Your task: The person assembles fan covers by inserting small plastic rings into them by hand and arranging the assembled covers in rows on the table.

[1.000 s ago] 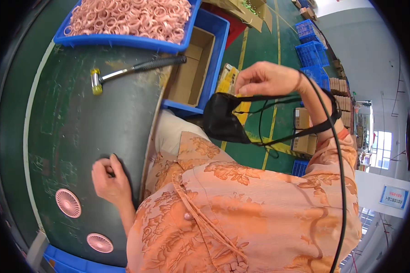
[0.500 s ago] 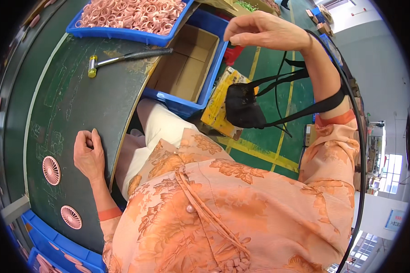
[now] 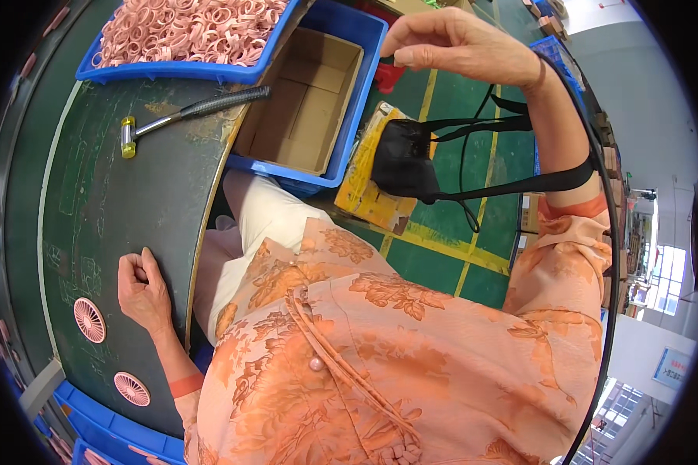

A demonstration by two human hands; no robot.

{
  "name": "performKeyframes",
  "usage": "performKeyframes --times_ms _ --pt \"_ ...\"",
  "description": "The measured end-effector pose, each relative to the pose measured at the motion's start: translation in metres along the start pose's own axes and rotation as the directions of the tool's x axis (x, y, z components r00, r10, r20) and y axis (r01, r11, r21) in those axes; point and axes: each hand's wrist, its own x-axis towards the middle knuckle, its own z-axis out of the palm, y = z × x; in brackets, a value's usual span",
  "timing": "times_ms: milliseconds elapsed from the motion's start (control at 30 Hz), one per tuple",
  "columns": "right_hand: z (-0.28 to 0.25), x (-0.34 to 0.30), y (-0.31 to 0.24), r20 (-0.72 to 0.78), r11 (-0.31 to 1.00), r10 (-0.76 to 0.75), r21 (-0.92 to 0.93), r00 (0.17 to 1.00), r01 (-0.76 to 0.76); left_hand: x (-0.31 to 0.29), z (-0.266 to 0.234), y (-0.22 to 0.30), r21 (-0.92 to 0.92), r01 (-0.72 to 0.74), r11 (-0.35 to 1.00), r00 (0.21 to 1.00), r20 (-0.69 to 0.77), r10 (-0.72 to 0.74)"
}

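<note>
Left hand [image 3: 145, 291], loosely curled, its inside hidden, is nearer to the 2 pink grilles [image 3: 90, 320], at its lower left; right hand [image 3: 459, 51] looks empty, black bag [image 3: 403, 161] hanging below.

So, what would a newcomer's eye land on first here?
Probably the heap of small pink rings filling a blue plastic tray at the upper left. Next comes a black, long-strapped pouch slung from the right forearm, just right of centre. On the dark green worktable lie a black-handled hammer with yellow ends and, near the left hand, two round pink slotted discs.
</note>
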Motion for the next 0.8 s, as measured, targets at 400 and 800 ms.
performKeyframes --times_ms 400,800 --pt "0.216 -0.020 0.117 0.114 0.789 0.064 0.602 0.991 -0.120 -0.003 0.003 -0.003 0.000 -0.041 0.999 0.999 0.005 0.041" --pt "0.354 -0.117 0.137 0.466 0.052 0.333 0.859 0.820 -0.509 -0.002 0.005 -0.013 0.036 -0.070 0.997 0.998 0.011 0.069"
